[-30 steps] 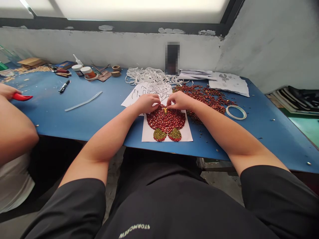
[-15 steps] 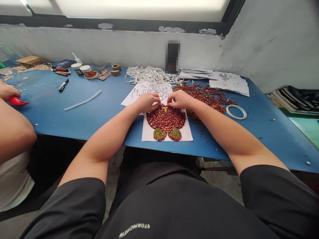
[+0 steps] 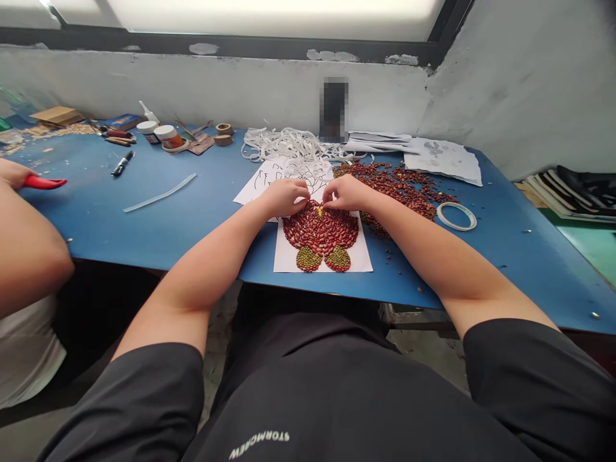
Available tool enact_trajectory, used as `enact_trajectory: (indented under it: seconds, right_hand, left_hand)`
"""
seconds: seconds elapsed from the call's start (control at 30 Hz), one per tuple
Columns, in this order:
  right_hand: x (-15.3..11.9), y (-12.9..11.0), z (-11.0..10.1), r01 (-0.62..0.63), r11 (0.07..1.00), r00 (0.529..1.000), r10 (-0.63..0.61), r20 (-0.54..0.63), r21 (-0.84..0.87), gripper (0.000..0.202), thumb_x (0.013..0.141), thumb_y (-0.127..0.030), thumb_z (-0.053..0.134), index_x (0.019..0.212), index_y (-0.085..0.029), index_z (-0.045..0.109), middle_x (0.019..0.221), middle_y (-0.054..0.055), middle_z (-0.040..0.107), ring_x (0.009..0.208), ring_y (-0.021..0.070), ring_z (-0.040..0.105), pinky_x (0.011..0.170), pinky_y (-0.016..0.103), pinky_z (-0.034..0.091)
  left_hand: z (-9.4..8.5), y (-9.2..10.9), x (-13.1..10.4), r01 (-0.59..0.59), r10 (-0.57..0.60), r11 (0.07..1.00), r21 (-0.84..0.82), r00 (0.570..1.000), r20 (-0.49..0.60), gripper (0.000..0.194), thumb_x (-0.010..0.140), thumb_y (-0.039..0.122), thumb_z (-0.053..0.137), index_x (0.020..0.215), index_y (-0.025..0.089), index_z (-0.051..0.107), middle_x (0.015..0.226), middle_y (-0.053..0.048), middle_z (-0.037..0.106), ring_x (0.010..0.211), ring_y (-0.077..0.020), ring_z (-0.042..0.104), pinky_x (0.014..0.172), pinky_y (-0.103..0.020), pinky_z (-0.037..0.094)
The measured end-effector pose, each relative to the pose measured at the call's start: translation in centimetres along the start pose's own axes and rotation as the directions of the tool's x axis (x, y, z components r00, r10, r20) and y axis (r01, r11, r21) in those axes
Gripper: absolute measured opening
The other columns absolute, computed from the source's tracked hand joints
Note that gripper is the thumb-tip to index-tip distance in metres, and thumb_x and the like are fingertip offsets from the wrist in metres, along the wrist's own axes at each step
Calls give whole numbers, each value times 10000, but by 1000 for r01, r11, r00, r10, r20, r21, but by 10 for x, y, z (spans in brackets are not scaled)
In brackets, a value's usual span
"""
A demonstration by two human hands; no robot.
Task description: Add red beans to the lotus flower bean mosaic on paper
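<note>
On a white sheet (image 3: 283, 262) at the table's near edge lies a picture made of red beans (image 3: 320, 232), with two leaf shapes of green beans (image 3: 309, 258) at its bottom and a small yellow patch near its top. My left hand (image 3: 291, 197) rests at the picture's upper left edge, fingers curled together. Facing it, my right hand (image 3: 342, 192) pinches thumb and finger at the upper right, beside the yellow patch. Whatever is in either set of fingertips is too small to make out. Behind the hands is a paper with black line drawings (image 3: 262, 181).
Loose red and green beans (image 3: 404, 192) spread right of my right hand, near a tape roll (image 3: 456, 217). White paper strips (image 3: 283, 145) lie behind. Leftward are a clear strip (image 3: 161, 192), a marker (image 3: 122, 164), jars (image 3: 168, 136) and another person's hand (image 3: 10, 173) with a red-handled tool (image 3: 44, 183).
Both my hands stay almost in place at the top of the bean picture. At far left, the other person's hand and the red-handled tool have shifted and turned.
</note>
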State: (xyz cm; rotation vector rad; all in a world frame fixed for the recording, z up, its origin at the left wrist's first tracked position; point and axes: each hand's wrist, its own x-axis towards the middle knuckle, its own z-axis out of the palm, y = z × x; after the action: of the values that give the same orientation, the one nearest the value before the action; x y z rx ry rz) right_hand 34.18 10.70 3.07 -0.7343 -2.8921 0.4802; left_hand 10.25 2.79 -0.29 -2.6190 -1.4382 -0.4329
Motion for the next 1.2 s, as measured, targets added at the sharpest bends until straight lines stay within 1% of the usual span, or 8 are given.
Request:
enact_trajectory:
  seconds: [0.3,0.5,0.63,0.8,1.0,1.1,1.2]
  right_hand:
    - [-1,-4,-3,-34,999,999,34,11,13,146,840,-154,759,922,-182,878,903,54,817,846,191,692,818,308,477]
    - [-1,-5,-1,-43,999,997,44,-64,22,133,870,-202,765,938,-166,874,886,58,814,794,179,673,781,306,463]
    - [0,-6,0,-38,999,999,38,-37,7,121,843,-165,769,898,-194,872,878,42,817,812,184,688,807,305,470]
    - [1,-9,-2,-96,995,995,96,-4,6,132,820,-163,790,896,-215,884,852,27,818,771,177,690,794,300,482]
    - [0,-13,-3,-179,982,984,179,9,55,123,785,-151,802,870,-195,879,821,38,813,771,179,693,758,289,487]
    - [-1,-12,-4,-194,976,981,195,-5,95,132,769,-145,797,864,-192,875,805,36,805,764,174,690,752,288,493]
    - [-2,-9,-6,-213,966,973,223,-62,144,158,789,-162,766,897,-175,880,778,40,788,736,166,675,735,298,494]
  left_hand:
    - [-1,0,0,-1,1,1000,8,1000,-1,278,958,292,550,967,249,825,1062,-49,792,900,-199,720,758,-334,510]
    - [-1,0,0,-2,2,1000,11,1000,-9,284,961,297,542,960,246,822,1061,-53,793,888,-199,720,748,-336,509]
    - [0,0,0,-4,4,1000,9,1000,-15,288,959,303,539,947,242,820,1065,-56,795,884,-202,720,741,-341,510]
    - [0,0,0,-10,10,1000,2,1000,-20,276,953,301,550,949,250,821,1053,-51,796,880,-196,721,740,-334,513]
    - [0,1,-1,-5,5,1000,1,1000,-23,259,954,289,558,931,241,812,1043,-50,795,871,-192,722,732,-324,503]
    - [-1,1,-1,-4,4,1000,1,1000,-21,253,954,285,561,936,239,809,1053,-52,797,874,-195,724,732,-325,501]
    - [-1,1,-1,-4,4,1000,3,1000,-18,265,955,287,553,953,241,814,1068,-52,800,876,-195,723,733,-326,502]
